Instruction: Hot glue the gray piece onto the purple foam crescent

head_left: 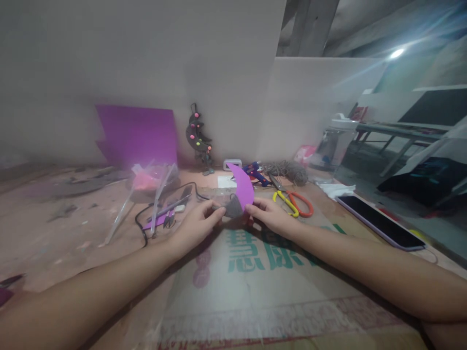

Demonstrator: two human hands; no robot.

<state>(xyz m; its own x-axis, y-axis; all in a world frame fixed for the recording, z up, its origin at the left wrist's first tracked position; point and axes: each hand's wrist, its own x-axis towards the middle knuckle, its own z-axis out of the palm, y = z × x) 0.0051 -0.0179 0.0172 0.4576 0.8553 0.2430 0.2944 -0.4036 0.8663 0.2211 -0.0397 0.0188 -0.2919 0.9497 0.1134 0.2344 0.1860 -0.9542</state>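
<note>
Between my two hands is a purple paper crescent (243, 185), its lower part covered by a piece of grey yarn or felt-like material (233, 208). My left hand (202, 219) pinches the grey piece at its left end. With thumb and fingers, my right hand (268, 214) grips the crescent's lower right edge. Just behind the crescent lies a blue glue gun (257, 173). Scissors (292, 201) with yellow and orange handles rest beside my right hand.
A decorated dark crescent (198, 133) leans on the wall near purple sheets (142, 136). Grey yarn (292, 171), a clear plastic jug (332, 143) and a phone (379, 221) are at right. Glue sticks (162, 197), pens (170, 214) and a black cord (140, 221) lie left.
</note>
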